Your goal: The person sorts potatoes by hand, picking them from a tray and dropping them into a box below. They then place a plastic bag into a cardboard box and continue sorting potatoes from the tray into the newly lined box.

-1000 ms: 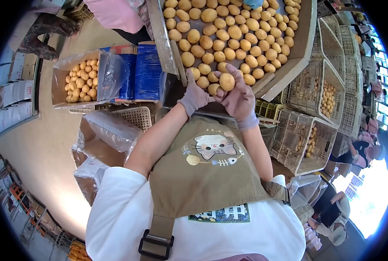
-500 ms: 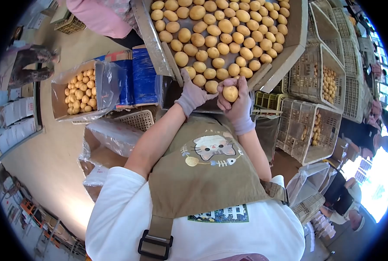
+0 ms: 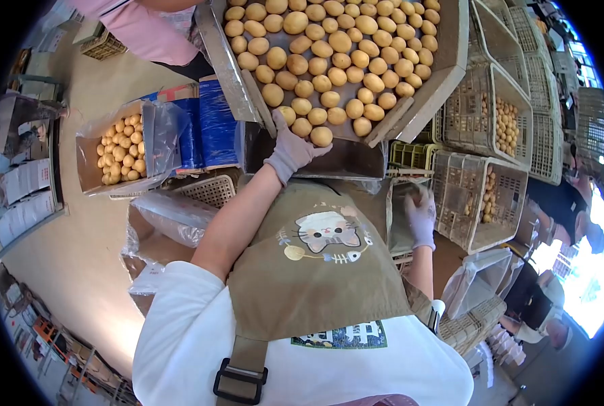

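Observation:
Many round yellow-brown potatoes [image 3: 340, 42] lie on the grey sloping tray [image 3: 427, 101] in front of me. At the tray's lower left opening is my gloved left hand [image 3: 293, 150], its fingers and thumb spread beneath the front potatoes. One potato [image 3: 321, 137] rests against it, between index finger and thumb. My gloved right hand [image 3: 420, 215] is down at the right, over a plastic-lined container [image 3: 398, 210] beside my apron. Its fingers are blurred and point inward; no potato shows in them.
A lined box of potatoes [image 3: 127, 177] stands at the left beside blue-wrapped boxes [image 3: 219, 122]. Plastic crates [image 3: 481, 203] with potatoes line the right side. Below the tray's mouth is a dark metal trough [image 3: 356, 157]. A person in a pink sleeve [image 3: 136, 34] stands at upper left.
My right hand has moved from the tray's mouth down and right to the lined container; the potato it held is out of sight. My left hand stays at the tray's edge.

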Available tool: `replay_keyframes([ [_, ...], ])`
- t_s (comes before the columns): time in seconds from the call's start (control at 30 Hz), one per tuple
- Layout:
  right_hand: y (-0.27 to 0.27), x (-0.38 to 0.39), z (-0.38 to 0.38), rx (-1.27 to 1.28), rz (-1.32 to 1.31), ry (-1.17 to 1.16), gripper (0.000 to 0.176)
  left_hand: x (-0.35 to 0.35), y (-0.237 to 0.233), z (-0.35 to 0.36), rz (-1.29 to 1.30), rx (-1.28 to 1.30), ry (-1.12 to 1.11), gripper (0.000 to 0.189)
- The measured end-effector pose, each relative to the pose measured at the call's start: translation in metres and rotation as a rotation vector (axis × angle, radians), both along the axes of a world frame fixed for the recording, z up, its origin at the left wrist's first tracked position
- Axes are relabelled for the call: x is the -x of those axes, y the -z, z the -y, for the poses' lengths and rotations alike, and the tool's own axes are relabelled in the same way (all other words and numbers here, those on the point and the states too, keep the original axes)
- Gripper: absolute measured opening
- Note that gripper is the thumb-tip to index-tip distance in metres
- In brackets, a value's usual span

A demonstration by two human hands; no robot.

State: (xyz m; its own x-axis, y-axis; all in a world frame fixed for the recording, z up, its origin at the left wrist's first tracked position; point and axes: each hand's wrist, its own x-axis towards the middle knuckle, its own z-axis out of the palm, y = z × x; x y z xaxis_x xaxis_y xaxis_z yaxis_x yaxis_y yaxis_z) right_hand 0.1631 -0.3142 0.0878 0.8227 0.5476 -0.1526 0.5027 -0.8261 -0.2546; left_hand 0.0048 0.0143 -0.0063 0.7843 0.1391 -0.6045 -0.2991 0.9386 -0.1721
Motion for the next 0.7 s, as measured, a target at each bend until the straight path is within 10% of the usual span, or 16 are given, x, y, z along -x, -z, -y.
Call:
replay_keyframes([
  [0.03, 0.013, -0.007, 0.022, 0.277, 0.163, 0.035, 0.036, -0.001, -0.001, 0.002, -0.018, -0.001, -0.002, 0.11],
  [0.17, -0.043, 0.004, -0.097, -0.431, 0.121, -0.158, 0.037, 0.003, -0.005, 0.005, -0.017, -0.073, 0.028, 0.109],
  [0.3, -0.043, 0.014, -0.204, -0.426, 0.256, -0.68, 0.035, 0.008, -0.013, 0.006, -0.29, -0.231, 0.124, 0.087],
  [0.43, -0.011, -0.02, -0.235, -0.01, -0.176, -0.565, 0.042, 0.026, 0.05, 0.014, -0.391, -0.562, 0.164, 0.056],
  [0.47, 0.012, -0.036, -0.236, -0.296, -0.316, -0.365, 0.044, 0.03, 0.088, 0.018, -0.281, -0.783, 0.148, 0.052],
  [0.5, 0.009, -0.041, -0.244, -0.331, 0.021, -0.384, 0.047, 0.034, 0.09, 0.021, -0.217, -0.93, 0.134, 0.049],
  [0.63, -0.017, -0.033, -0.252, 0.341, 0.022, -0.645, 0.048, 0.028, 0.079, 0.019, -0.303, -0.832, 0.186, 0.072],
  [0.7, -0.009, -0.062, -0.257, -0.138, -0.107, -0.419, 0.042, 0.012, 0.012, 0.009, -0.446, -0.282, 0.16, 0.084],
])
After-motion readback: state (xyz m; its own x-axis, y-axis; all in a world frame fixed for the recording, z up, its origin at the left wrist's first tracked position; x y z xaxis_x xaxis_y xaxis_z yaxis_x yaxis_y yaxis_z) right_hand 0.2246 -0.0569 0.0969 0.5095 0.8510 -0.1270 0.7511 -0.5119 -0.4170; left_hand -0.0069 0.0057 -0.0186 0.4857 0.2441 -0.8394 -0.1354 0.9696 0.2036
